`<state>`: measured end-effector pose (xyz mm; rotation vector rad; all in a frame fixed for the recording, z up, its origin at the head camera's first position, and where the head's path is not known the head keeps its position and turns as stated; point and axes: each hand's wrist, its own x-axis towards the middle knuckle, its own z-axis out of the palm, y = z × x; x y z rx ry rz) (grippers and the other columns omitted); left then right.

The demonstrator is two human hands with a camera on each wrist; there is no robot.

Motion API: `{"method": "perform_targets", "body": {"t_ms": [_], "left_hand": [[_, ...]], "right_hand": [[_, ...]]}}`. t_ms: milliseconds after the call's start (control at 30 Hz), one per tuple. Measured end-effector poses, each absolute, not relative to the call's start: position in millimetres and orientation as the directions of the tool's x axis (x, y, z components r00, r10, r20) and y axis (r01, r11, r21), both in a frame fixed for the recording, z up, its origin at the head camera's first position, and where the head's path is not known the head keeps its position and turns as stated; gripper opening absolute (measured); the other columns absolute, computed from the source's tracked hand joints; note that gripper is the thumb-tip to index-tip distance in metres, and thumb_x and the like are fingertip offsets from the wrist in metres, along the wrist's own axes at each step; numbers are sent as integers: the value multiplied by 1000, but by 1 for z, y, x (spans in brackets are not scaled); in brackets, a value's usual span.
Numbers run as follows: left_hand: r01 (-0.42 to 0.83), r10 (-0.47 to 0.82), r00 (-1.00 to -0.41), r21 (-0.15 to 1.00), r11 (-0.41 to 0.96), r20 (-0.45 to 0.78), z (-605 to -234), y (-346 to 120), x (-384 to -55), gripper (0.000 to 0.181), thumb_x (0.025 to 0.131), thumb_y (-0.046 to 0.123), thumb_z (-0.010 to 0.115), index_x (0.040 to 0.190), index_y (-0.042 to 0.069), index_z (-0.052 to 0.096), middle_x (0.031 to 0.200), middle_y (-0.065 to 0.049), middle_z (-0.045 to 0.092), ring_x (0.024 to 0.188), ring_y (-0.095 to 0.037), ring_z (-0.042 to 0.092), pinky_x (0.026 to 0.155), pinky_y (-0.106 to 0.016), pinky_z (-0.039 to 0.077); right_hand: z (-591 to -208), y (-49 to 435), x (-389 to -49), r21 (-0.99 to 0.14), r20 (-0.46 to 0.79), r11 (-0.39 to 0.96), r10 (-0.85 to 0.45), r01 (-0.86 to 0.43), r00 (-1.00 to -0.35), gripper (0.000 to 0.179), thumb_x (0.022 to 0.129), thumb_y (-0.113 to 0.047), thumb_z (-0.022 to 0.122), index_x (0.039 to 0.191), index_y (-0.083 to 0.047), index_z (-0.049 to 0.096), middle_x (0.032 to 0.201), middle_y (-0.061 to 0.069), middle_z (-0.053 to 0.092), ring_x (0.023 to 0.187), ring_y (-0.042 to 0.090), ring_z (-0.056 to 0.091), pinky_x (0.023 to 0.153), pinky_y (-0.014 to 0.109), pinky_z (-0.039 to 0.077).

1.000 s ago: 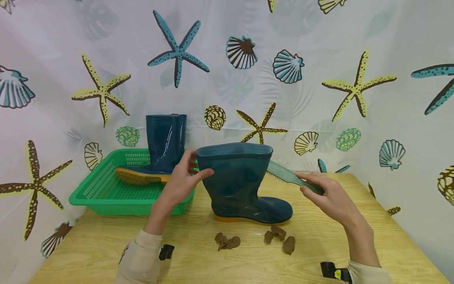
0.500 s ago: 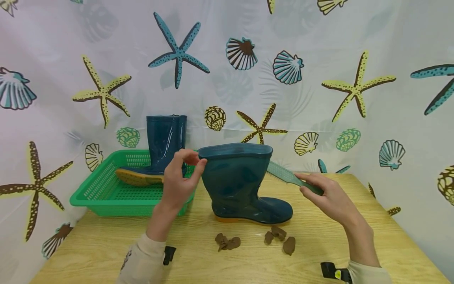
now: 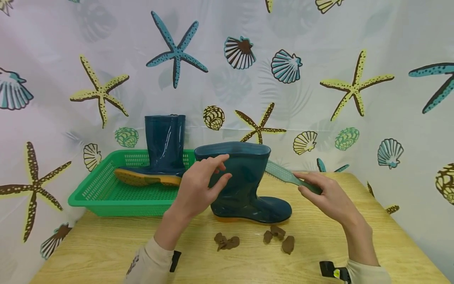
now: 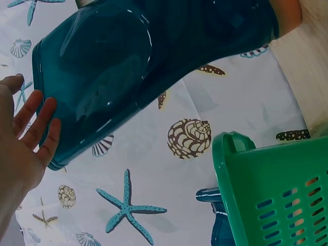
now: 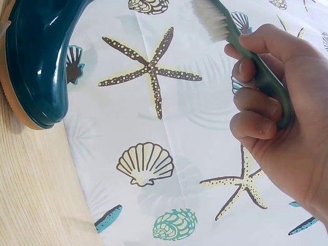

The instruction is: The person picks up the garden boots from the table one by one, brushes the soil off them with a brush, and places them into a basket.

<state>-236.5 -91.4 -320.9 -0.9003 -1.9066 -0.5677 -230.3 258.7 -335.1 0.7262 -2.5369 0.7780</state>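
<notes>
A dark blue rubber boot (image 3: 244, 181) with a tan sole stands upright on the table, toe to the right. My left hand (image 3: 198, 181) is in front of the upper shaft, fingers loosely bent and gripping nothing. In the left wrist view its fingers (image 4: 48, 125) appear near the boot's rim; whether they touch it I cannot tell. My right hand (image 3: 328, 197) grips the handle of a green brush (image 3: 283, 173), its head beside the shaft on the right. White bristles (image 5: 211, 19) show in the right wrist view. Several brown lumps (image 3: 288, 244) lie before the boot.
A green plastic basket (image 3: 131, 203) stands at the left of the wooden table (image 3: 248, 264). More blue boots (image 3: 164, 144) are in it, one upright and one on its side with the yellowish sole showing. A patterned curtain (image 3: 234, 90) hangs behind.
My left hand has come away from the back edge of the boot's rim and moved right, in front of the shaft. The right hand, brush and boot keep their places.
</notes>
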Motion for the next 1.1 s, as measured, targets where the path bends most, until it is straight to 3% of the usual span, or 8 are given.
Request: {"method": "perform_targets", "body": {"t_ms": [167,433,667,900,1100], "left_hand": [[750,414,-360,-5,662,836,-326,-81,-235,66,89,27,77,147,14,47,103,-1,71,85,-16,66,71,-32,54],[698,486,-387,-95,710,784,-338,-67,-233,72,94,35,70,154,17,35,90,0,62,66,-13,52,58,-27,41],[681,498,-451,-75,728,740,-346,-55,-231,78,94,38,68,158,20,26,86,1,56,62,-10,44,54,-23,36],[659,464,-542,12,752,701,-354,-43,-228,85,93,40,69,159,19,20,91,2,60,67,-9,53,53,-21,42],[630,428,-547,17,777,720,-362,-36,-227,94,90,43,73,160,18,16,85,3,58,63,-8,51,51,-19,40]], "right_hand": [[-334,258,-230,-393,504,707,-370,-589,-781,37,99,-16,62,136,-14,62,131,8,66,114,23,61,86,33,53],[-334,256,-230,-381,524,682,-397,-624,-754,38,97,-13,64,135,-15,63,126,6,68,106,-1,57,81,25,52],[-330,250,-227,-388,522,657,-421,-646,-742,39,97,-11,64,135,-16,63,119,3,69,98,0,57,77,26,51],[-327,250,-225,-428,480,620,-462,-658,-746,38,97,-10,63,135,-13,63,100,-5,64,72,3,47,63,24,42],[-324,249,-222,-489,420,588,-489,-644,-765,38,98,-12,63,136,-12,62,106,-2,65,67,4,46,60,24,42]]}}
